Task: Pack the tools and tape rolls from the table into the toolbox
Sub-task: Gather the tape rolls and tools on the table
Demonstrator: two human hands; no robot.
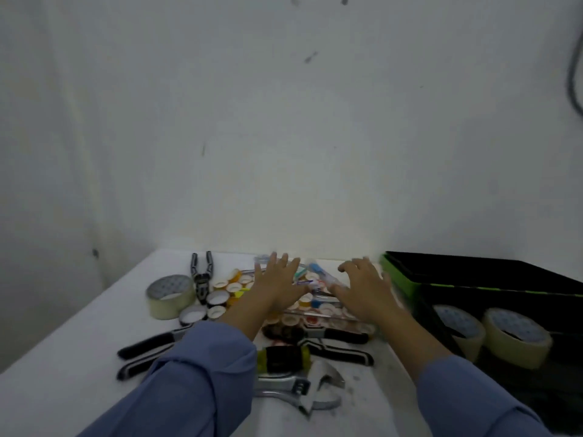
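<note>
Both hands reach over a clear plastic tray (344,315) full of small tape rolls at the back of the white table (63,383). My left hand (279,283) has its fingers spread and straight above the tray's left part. My right hand (362,287) hovers over its right part with fingers loosely bent, holding nothing. The black and green toolbox (407,279) stands open at the right, with two large clear tape rolls (517,337) inside. On the table lie a large clear tape roll (170,296), several small rolls (220,298), pliers (202,274) and an adjustable wrench (306,394).
More pliers with black handles (142,345) lie at the front left, another pair (344,350) sits near the tray's front. A black and yellow roll (282,357) rests by the wrench. A white wall rises right behind the table.
</note>
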